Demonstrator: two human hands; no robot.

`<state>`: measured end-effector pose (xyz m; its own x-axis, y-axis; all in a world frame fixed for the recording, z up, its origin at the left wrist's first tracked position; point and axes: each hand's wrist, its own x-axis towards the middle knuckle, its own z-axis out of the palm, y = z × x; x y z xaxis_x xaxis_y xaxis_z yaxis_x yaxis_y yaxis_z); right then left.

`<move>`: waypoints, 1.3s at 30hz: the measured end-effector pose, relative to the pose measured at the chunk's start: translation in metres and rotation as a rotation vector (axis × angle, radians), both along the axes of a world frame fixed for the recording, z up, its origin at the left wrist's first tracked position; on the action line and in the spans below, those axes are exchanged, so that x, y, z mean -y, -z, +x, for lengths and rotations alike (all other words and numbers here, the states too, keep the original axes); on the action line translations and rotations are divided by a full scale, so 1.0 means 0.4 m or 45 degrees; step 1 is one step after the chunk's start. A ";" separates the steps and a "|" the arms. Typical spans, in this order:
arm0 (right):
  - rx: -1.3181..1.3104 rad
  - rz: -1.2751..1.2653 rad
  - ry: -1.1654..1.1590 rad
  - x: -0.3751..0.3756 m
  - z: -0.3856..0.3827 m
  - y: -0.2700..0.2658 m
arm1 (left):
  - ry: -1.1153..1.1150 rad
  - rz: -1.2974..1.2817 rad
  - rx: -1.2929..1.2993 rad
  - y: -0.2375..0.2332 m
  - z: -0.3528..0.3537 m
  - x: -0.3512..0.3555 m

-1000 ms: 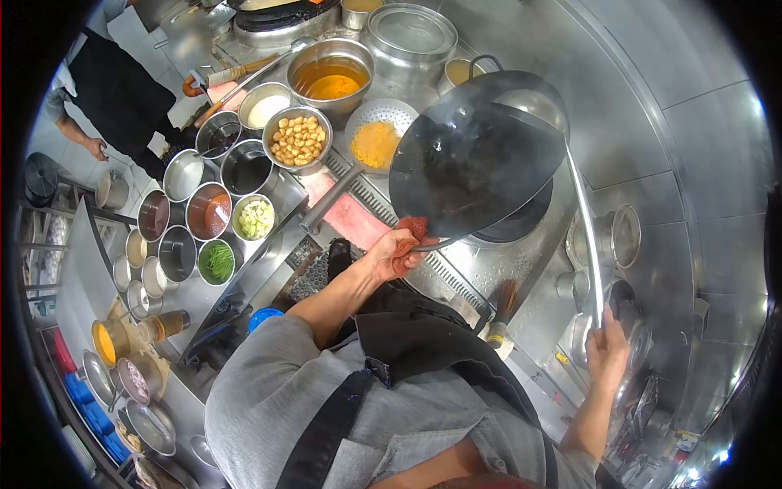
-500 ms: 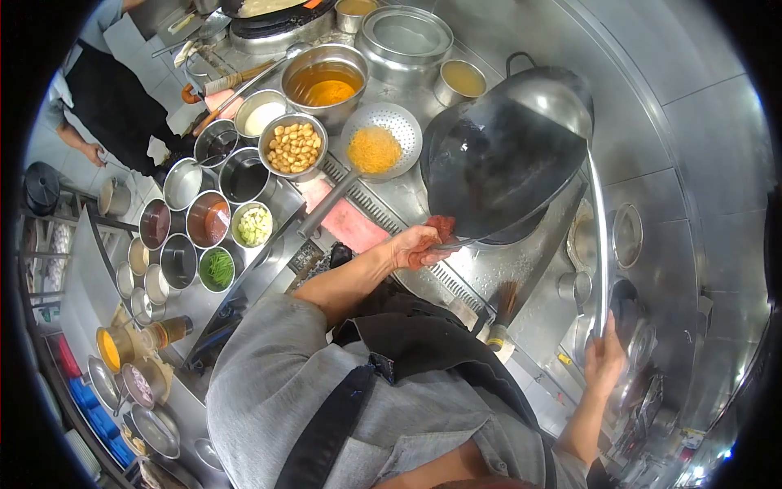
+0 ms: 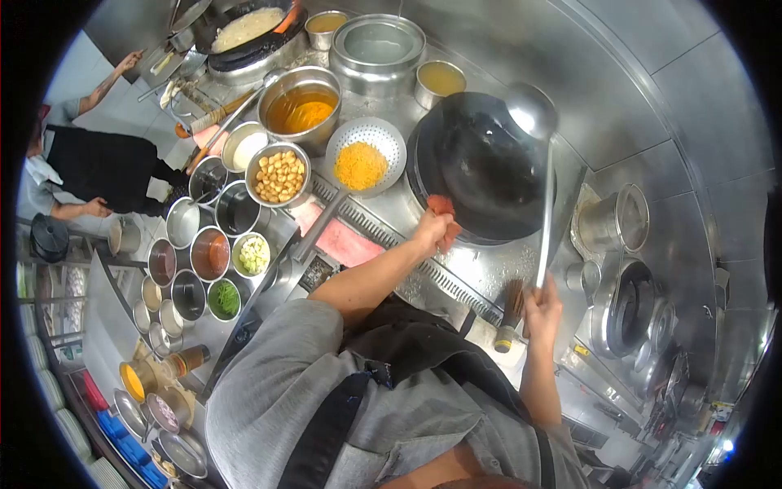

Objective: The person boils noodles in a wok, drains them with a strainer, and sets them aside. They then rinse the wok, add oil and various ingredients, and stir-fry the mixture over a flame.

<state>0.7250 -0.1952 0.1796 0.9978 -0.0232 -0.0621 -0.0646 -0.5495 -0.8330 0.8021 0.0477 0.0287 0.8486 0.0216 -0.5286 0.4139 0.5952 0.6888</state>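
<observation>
My left hand (image 3: 429,231) is closed on a red cloth (image 3: 444,218) at the near left edge of a black wok (image 3: 481,175). Hand and cloth hide whatever part of the rim or handle lies beneath. The wok sits level on the stove, its inside dark and shiny. In my right hand (image 3: 542,311) is the long handle of a ladle (image 3: 533,112). Its round steel bowl is over the wok's far right edge. Left of the wok, a perforated strainer (image 3: 389,140) holds a heap of orange-yellow shreds (image 3: 360,165).
Left are a bowl of round tan pieces (image 3: 279,176), a pot of orange oil (image 3: 300,106) and several steel containers, one with chopped greens (image 3: 223,298). A brush (image 3: 511,314) lies by my right hand. Another person in a dark apron (image 3: 98,167) stands far left.
The wok has come down from a tilt to lie level on the stove, my left hand moving with it. The ladle and my right hand have shifted left. The other person has raised an arm.
</observation>
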 end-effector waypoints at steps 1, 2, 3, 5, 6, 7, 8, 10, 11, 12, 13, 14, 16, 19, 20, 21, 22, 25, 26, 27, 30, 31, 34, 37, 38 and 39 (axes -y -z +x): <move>0.071 0.001 -0.098 -0.026 0.043 -0.001 | 0.002 0.009 0.009 -0.004 0.001 0.007; 0.097 -0.121 -0.125 -0.056 0.096 0.002 | 0.072 0.073 0.049 -0.006 -0.003 0.015; 0.125 -0.240 -0.159 -0.094 0.154 0.005 | 0.133 0.140 0.089 -0.005 -0.006 0.017; 0.334 -0.367 -0.339 -0.189 0.272 -0.017 | 0.269 0.350 0.178 0.210 0.038 0.040; 0.386 -0.388 -0.446 -0.245 0.323 -0.041 | 0.390 0.521 0.244 0.190 0.030 0.010; 0.440 -0.412 -0.552 -0.306 0.374 -0.062 | 0.512 0.691 0.308 0.143 0.014 -0.030; 0.413 -0.456 -0.593 -0.365 0.431 -0.068 | 0.464 0.857 0.346 0.056 -0.025 -0.071; 0.396 -0.617 -0.669 -0.489 0.543 -0.069 | 0.470 1.150 0.310 0.004 -0.107 -0.162; 0.407 -0.730 -0.702 -0.553 0.595 -0.063 | 0.526 1.278 0.233 0.016 -0.146 -0.211; 0.415 -0.726 -0.720 -0.609 0.645 -0.042 | 0.530 1.311 0.215 0.039 -0.193 -0.260; 0.482 -0.797 -0.718 -0.664 0.693 -0.011 | 0.534 1.343 0.193 0.065 -0.233 -0.303; 0.548 -0.867 -0.716 -0.719 0.735 0.014 | 0.516 1.344 0.180 0.095 -0.263 -0.335; 0.395 -0.838 -0.732 -0.821 0.789 0.038 | 0.580 1.555 0.073 0.137 -0.315 -0.372; -0.053 -0.585 -0.644 -0.919 0.795 0.045 | 0.357 2.022 0.396 0.150 -0.334 -0.384; -0.244 -0.251 -0.594 -0.934 0.787 0.042 | 0.478 1.959 0.244 0.102 -0.325 -0.393; -0.429 0.085 -0.527 -0.945 0.781 0.047 | 0.482 1.944 0.232 0.118 -0.324 -0.401; -0.442 0.078 -0.528 -0.947 0.776 0.057 | 0.456 1.932 0.197 0.147 -0.324 -0.408; -0.590 0.858 -0.430 -0.882 0.746 0.095 | 0.430 1.861 0.145 0.198 -0.320 -0.420; -0.568 0.880 -0.386 -0.855 0.710 0.087 | 0.391 1.833 0.166 0.190 -0.322 -0.422; -0.586 0.938 -0.410 -0.829 0.663 0.059 | 0.348 1.807 0.183 0.184 -0.322 -0.424; -0.630 1.006 -0.441 -0.747 0.550 0.004 | 0.431 1.613 0.076 0.169 -0.310 -0.440; -0.624 0.986 -0.463 -0.723 0.512 -0.015 | 0.457 1.601 0.073 0.163 -0.308 -0.440; -0.636 0.931 -0.453 -0.656 0.411 -0.037 | 0.500 1.619 -0.047 0.116 -0.291 -0.444; -0.759 0.926 -0.454 -0.591 0.331 -0.033 | 0.400 1.759 0.026 0.083 -0.296 -0.446; -0.790 0.895 -0.442 -0.570 0.307 -0.024 | 0.301 1.719 0.084 0.073 -0.298 -0.454; -0.816 0.863 -0.429 -0.550 0.284 -0.016 | 0.309 1.720 0.084 0.060 -0.304 -0.470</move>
<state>0.8385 0.0249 0.1860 0.7186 0.4959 -0.4876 -0.5410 -0.0420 -0.8400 0.6806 0.2356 0.0047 0.9272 0.3315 -0.1742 0.3548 -0.6292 0.6915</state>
